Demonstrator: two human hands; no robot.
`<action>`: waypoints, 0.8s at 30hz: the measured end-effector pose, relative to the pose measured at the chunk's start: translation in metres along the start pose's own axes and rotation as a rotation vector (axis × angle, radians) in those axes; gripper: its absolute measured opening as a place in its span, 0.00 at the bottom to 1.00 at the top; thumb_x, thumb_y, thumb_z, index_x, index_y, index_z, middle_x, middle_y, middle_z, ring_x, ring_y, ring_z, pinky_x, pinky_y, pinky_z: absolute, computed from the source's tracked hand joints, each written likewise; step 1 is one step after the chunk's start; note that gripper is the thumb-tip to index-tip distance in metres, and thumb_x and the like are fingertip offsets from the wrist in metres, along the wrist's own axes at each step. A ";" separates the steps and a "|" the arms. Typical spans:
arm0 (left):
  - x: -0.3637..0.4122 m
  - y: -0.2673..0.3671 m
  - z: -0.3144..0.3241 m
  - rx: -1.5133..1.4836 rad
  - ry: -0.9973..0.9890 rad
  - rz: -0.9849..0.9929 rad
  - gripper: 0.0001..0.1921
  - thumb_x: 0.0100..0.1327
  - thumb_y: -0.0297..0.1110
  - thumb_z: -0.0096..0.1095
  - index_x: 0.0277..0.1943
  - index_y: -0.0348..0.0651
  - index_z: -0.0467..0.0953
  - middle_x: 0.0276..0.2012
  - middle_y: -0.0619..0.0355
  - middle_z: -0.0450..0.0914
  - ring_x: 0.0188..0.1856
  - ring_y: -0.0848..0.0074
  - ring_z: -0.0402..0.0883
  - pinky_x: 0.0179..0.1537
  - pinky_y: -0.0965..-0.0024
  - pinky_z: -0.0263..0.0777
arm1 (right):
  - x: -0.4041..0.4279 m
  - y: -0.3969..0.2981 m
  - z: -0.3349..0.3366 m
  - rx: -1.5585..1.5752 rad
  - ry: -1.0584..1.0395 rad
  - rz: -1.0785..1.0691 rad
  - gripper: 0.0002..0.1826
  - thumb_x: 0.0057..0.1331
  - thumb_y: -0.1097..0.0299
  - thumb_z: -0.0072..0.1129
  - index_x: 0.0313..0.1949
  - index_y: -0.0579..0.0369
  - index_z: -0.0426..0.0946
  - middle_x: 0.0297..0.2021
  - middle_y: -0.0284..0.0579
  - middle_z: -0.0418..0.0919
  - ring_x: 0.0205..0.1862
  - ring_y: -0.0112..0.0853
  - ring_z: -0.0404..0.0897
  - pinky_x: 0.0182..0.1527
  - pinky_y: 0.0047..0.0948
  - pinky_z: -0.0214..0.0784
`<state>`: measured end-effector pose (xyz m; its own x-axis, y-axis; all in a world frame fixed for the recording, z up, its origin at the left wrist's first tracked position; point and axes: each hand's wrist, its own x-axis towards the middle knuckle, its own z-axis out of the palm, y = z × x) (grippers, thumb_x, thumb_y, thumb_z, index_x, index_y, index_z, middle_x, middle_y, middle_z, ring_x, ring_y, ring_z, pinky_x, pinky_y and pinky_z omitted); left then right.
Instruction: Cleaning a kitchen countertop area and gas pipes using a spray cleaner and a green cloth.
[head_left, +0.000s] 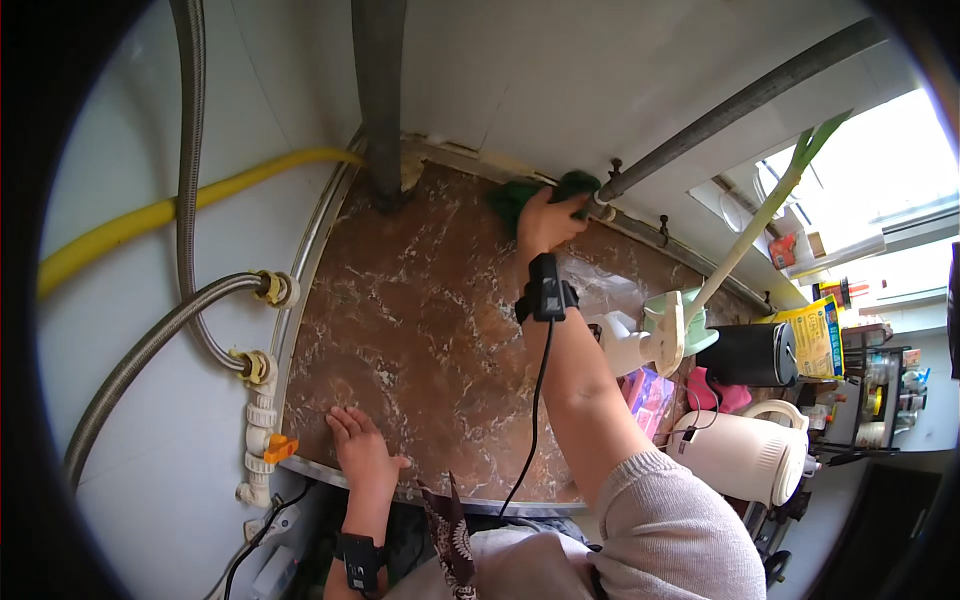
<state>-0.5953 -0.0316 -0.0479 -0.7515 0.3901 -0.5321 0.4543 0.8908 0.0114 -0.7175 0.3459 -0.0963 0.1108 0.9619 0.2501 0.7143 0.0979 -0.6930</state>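
At the back of the brown marbled countertop (405, 315), my right hand (546, 221) grips a dark green cloth (514, 199), which bunches out on both sides of the fingers. The cloth lies against the joint between counter and wall, beside a grey pipe (742, 109). My left hand (364, 450) rests palm down near the counter's front left corner, thumb apart from the fingers and nothing in it. A black device with a cable is strapped to my right wrist; another band sits on the left.
A thick grey pipe (381, 97) drops to the back left corner. Along the left wall run a yellow hose (150, 214), braided hoses (120, 375) and an orange-handled valve (280, 448). To the right stand a white kettle (731, 454), a black canister (739, 354) and a spring onion (750, 225).
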 end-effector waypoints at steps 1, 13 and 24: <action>0.001 0.001 -0.001 0.002 0.002 0.002 0.58 0.36 0.53 0.78 0.63 0.18 0.55 0.63 0.24 0.56 0.68 0.43 0.54 0.70 0.61 0.45 | 0.001 0.002 0.001 0.002 0.002 0.002 0.36 0.63 0.60 0.53 0.65 0.62 0.51 0.50 0.74 0.63 0.52 0.61 0.67 0.52 0.52 0.64; -0.002 -0.001 0.002 -0.115 0.058 0.014 0.60 0.32 0.47 0.81 0.63 0.19 0.54 0.64 0.25 0.54 0.68 0.44 0.53 0.69 0.62 0.50 | -0.007 0.000 0.009 -0.337 -0.019 -0.376 0.30 0.59 0.68 0.54 0.59 0.69 0.60 0.45 0.59 0.67 0.47 0.49 0.69 0.47 0.40 0.65; -0.003 0.002 -0.001 -0.156 0.041 0.021 0.58 0.33 0.47 0.81 0.63 0.19 0.54 0.64 0.25 0.53 0.69 0.44 0.50 0.70 0.62 0.47 | 0.031 0.018 0.017 -0.258 0.181 0.127 0.23 0.54 0.69 0.58 0.50 0.62 0.68 0.46 0.56 0.66 0.46 0.51 0.72 0.44 0.46 0.70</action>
<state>-0.5929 -0.0308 -0.0452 -0.7631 0.4150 -0.4954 0.3925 0.9066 0.1548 -0.7130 0.3818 -0.1120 0.3143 0.8991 0.3047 0.8355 -0.1096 -0.5384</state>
